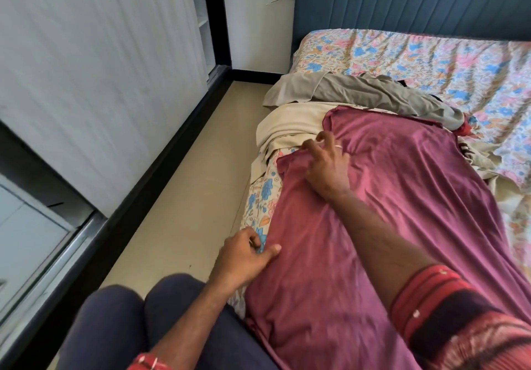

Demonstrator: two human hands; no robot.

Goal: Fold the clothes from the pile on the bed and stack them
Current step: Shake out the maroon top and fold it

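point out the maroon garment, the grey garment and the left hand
maroon garment [402,197]: head view, on its flat middle, spread over the bed.
grey garment [373,93]: head view, on its crumpled middle.
left hand [244,257]: head view, on the back of the hand at the maroon edge.

Both arms outstretched, left hand [244,252] (lower) and right hand [326,165] loosely curled.

One maroon garment [373,211], one grey garment [373,93], one cream cloth [290,122], two hands.

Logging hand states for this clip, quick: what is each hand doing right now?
Left hand: pinching the near left edge of the maroon garment.
Right hand: on the garment's far left edge, fingers curled; a real grip cannot be told.
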